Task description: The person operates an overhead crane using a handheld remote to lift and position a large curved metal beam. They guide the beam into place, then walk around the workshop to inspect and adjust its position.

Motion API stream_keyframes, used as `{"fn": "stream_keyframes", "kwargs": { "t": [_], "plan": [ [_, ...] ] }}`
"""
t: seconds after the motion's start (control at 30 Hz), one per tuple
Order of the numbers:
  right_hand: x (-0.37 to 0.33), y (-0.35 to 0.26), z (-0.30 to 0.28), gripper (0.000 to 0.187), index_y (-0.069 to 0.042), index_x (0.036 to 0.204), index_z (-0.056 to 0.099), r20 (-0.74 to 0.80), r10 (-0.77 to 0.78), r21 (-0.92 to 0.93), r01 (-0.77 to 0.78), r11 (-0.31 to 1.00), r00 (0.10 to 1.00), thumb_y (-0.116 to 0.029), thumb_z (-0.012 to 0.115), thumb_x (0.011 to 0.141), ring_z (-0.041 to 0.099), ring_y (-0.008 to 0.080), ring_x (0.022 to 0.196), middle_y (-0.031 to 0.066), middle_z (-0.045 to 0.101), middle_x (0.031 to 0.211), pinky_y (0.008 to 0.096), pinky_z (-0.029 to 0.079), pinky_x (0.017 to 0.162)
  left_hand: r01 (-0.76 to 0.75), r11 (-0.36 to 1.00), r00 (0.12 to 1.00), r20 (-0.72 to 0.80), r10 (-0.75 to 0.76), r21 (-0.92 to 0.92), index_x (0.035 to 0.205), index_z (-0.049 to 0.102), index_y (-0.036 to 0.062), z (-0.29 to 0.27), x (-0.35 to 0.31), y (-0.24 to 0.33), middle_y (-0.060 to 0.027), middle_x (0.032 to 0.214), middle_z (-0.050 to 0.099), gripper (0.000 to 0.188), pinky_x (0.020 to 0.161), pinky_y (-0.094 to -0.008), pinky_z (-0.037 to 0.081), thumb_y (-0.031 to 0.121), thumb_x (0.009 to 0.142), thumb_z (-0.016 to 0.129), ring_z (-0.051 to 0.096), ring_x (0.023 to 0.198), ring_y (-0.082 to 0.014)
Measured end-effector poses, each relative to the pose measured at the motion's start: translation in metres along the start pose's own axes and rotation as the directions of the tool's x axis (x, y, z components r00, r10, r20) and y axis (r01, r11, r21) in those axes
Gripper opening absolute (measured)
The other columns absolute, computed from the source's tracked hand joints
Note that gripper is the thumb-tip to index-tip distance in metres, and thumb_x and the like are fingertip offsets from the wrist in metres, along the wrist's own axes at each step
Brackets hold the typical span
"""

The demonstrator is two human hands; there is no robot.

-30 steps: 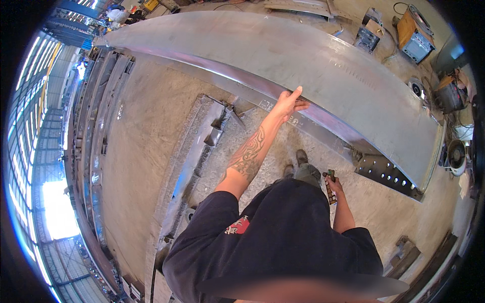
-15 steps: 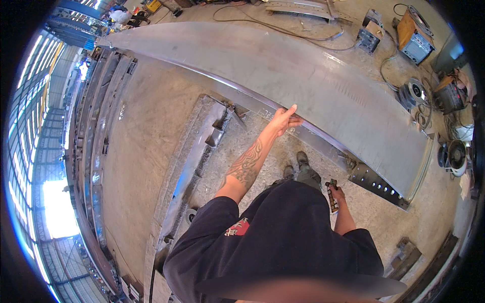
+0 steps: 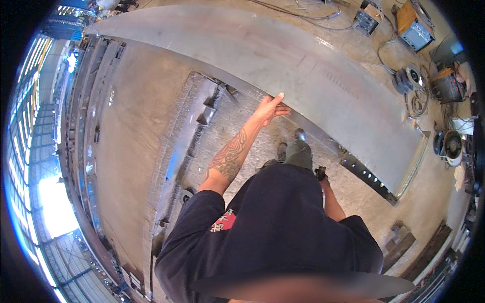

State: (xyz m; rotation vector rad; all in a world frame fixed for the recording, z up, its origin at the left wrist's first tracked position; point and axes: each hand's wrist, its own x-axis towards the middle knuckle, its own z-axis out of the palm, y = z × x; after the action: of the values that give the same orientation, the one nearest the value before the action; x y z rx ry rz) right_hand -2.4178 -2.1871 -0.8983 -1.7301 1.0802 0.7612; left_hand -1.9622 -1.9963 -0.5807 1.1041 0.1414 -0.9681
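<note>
A long, wide steel beam [image 3: 303, 86] with a smooth grey upper face runs from the far left to the right in front of me. My left hand [image 3: 270, 109] is at its near edge, thumb up against the rim and fingers stretched out along the side, open rather than wrapped round it. Low at my right side, my right hand [image 3: 326, 182] is closed on a handheld remote control [image 3: 320, 173]. Only the dark end of the remote shows now; my body and hand hide the remainder. A plate with a row of holes [image 3: 369, 179] sits under the beam's right end.
Another steel beam [image 3: 174, 156] lies on the floor to my left, with more long sections [image 3: 83, 136] beyond it. Behind the large beam stand a boxy machine [image 3: 415, 31], wire spools [image 3: 408, 78] and loose cables [image 3: 386, 55]. Steel pieces [image 3: 399, 247] lie at the lower right.
The view has shifted, so the beam sits higher and further left. My left hand stays at the beam's edge. The remote in my right hand has turned, hiding its long button face.
</note>
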Motion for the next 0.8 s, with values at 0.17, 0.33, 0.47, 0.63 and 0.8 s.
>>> {"fn": "stream_keyframes", "kwargs": {
  "t": [0.17, 0.33, 0.47, 0.63, 0.8],
  "plan": [
    [-0.028, 0.034, 0.032, 0.09, 0.003, 0.131, 0.025, 0.158, 0.082, 0.464, -0.147, 0.874, 0.984, -0.043, 0.074, 0.072, 0.059, 0.0297, 0.096, 0.0206, 0.06, 0.104, 0.0423, 0.047, 0.083, -0.022, 0.999, 0.999, 0.041, 0.02, 0.029, 0.121, 0.034, -0.0213, 0.003, 0.004, 0.007, -0.0294, 0.119, 0.052, 0.068, 0.088, -0.0434, 0.055, 0.034, 0.093, 0.061, 0.061, 0.104, -0.039],
    [-0.101, 0.003, 0.03, 0.085, 0.01, 0.129, 0.025, 0.209, 0.15, 0.607, -0.248, 0.755, 0.966, -0.041, 0.069, 0.078, 0.059, 0.0299, 0.097, 0.0228, 0.06, 0.106, 0.0418, 0.047, 0.085, -0.013, 0.999, 1.0, 0.02, 0.012, 0.036, 0.125, 0.028, -0.0199, 0.007, 0.002, 0.01, -0.0292, 0.115, 0.053, 0.072, 0.085, -0.0429, 0.057, 0.034, 0.092, 0.062, 0.061, 0.103, -0.0381],
    [-0.119, 0.002, 0.031, 0.083, 0.011, 0.128, 0.027, 0.175, 0.208, 0.602, -0.272, 0.751, 0.962, -0.042, 0.068, 0.079, 0.06, 0.0309, 0.098, 0.0237, 0.06, 0.107, 0.0425, 0.048, 0.085, -0.034, 0.999, 0.999, -0.006, 0.035, 0.024, 0.123, 0.025, -0.0188, 0.009, 0.005, 0.009, -0.0285, 0.111, 0.054, 0.074, 0.081, -0.0419, 0.058, 0.034, 0.09, 0.065, 0.062, 0.1, -0.0365],
    [-0.118, 0.002, 0.034, 0.08, 0.012, 0.127, 0.029, 0.074, 0.257, 0.536, -0.255, 0.805, 0.964, -0.042, 0.066, 0.08, 0.06, 0.0321, 0.098, 0.0249, 0.06, 0.107, 0.0433, 0.048, 0.085, -0.062, 0.998, 0.997, -0.04, 0.063, 0.031, 0.12, 0.027, -0.018, 0.006, 0.01, 0.004, -0.0274, 0.108, 0.054, 0.071, 0.079, -0.0403, 0.058, 0.034, 0.09, 0.065, 0.063, 0.096, -0.0345],
    [-0.092, -0.007, 0.034, 0.078, 0.014, 0.126, 0.032, -0.113, 0.272, 0.384, -0.211, 0.899, 0.956, -0.042, 0.065, 0.082, 0.061, 0.0333, 0.099, 0.0261, 0.06, 0.108, 0.0442, 0.048, 0.084, -0.089, 0.996, 0.996, 0.017, 0.088, 0.027, 0.12, 0.027, -0.019, 0.006, 0.008, 0.006, -0.0262, 0.106, 0.054, 0.072, 0.077, -0.0393, 0.058, 0.034, 0.089, 0.066, 0.064, 0.094, -0.0336]
  ]
}}
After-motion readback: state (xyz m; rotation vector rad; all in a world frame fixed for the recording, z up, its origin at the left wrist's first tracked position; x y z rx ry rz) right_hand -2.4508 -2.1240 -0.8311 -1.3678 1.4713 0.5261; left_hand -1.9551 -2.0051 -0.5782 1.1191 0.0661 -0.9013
